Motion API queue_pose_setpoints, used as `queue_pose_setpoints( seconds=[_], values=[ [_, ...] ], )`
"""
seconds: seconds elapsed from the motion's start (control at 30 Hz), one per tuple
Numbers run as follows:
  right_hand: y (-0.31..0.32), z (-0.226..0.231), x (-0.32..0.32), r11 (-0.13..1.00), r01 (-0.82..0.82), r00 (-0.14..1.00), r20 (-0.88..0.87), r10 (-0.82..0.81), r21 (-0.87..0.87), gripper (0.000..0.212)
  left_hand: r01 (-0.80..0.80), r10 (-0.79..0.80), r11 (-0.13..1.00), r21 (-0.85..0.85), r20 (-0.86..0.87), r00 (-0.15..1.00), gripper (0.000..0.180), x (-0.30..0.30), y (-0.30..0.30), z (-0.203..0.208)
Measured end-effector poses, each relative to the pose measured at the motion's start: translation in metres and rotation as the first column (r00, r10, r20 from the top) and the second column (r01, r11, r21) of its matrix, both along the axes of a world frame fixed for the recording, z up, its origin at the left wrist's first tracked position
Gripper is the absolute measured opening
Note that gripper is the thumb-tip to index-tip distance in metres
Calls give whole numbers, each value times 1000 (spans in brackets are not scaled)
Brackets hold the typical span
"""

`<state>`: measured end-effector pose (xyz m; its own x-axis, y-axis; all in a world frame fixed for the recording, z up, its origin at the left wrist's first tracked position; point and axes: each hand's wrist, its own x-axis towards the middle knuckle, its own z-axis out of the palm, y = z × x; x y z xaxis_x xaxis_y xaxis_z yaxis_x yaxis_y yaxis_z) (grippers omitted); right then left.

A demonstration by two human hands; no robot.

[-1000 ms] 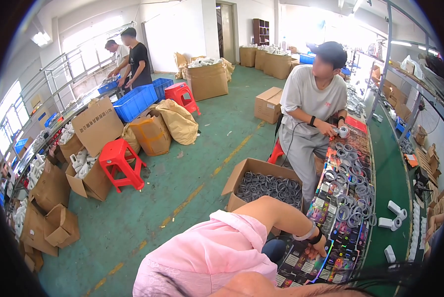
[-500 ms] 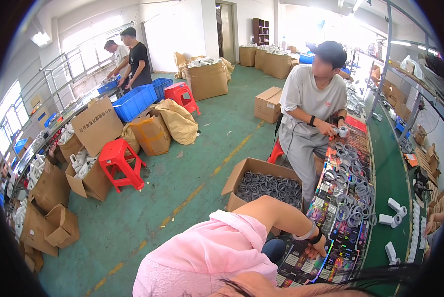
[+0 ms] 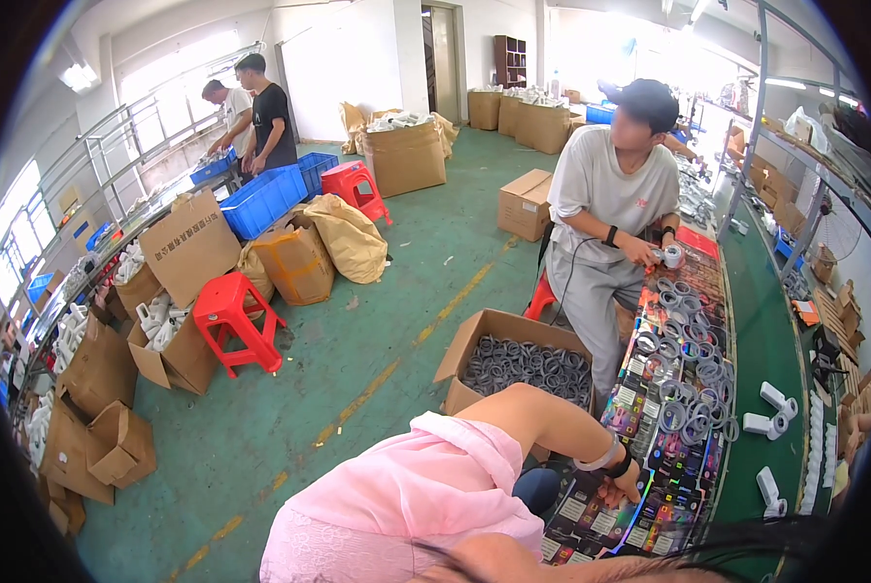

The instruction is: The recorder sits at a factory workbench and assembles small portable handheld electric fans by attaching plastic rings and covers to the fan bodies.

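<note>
My left hand (image 3: 624,484), with a dark wristband and a clear bangle at the wrist, rests on the worktop. Its bent fingers touch the dark, colourful printed sheets (image 3: 591,515) there, look slightly apart, and show nothing held. My left arm reaches across from a pink sleeve (image 3: 406,486). Beyond that hand, several grey rings (image 3: 698,389) lie loose on the printed covering. My right hand is out of sight. Across the worktop a seated co-worker (image 3: 615,185) in a cap holds a white round part (image 3: 670,256) in both hands.
An open carton of grey rings (image 3: 528,369) stands beside the worktop. White handled parts (image 3: 770,423) lie on the green belt (image 3: 761,364) at right, where another person's hand (image 3: 858,425) shows. Red stools (image 3: 233,316), blue crates (image 3: 265,201) and cartons (image 3: 105,369) fill the left side.
My left hand stays where it was. The co-worker's white part has shifted very slightly. At the right edge, the other person's hand has moved a little.
</note>
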<state>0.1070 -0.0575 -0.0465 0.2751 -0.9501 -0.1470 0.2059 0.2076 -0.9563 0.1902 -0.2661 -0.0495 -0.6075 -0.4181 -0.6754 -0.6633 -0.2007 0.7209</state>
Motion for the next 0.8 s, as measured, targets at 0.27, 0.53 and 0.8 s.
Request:
queue_pose_setpoints(
  seconds=[0.27,0.53,0.8],
  values=[
    [2,-30,-155,976,139,987,62,-151,167,30,-36,36,999,-12,10,999,57,8,3,2],
    [4,-8,-151,971,167,985,22,-173,174,33,-7,7,1000,-8,6,1000,57,2,1,3],
    [-1,-74,-166,994,-75,997,-39,72,-75,35,-38,39,999,-2,9,999,56,10,4,5]
  ],
)
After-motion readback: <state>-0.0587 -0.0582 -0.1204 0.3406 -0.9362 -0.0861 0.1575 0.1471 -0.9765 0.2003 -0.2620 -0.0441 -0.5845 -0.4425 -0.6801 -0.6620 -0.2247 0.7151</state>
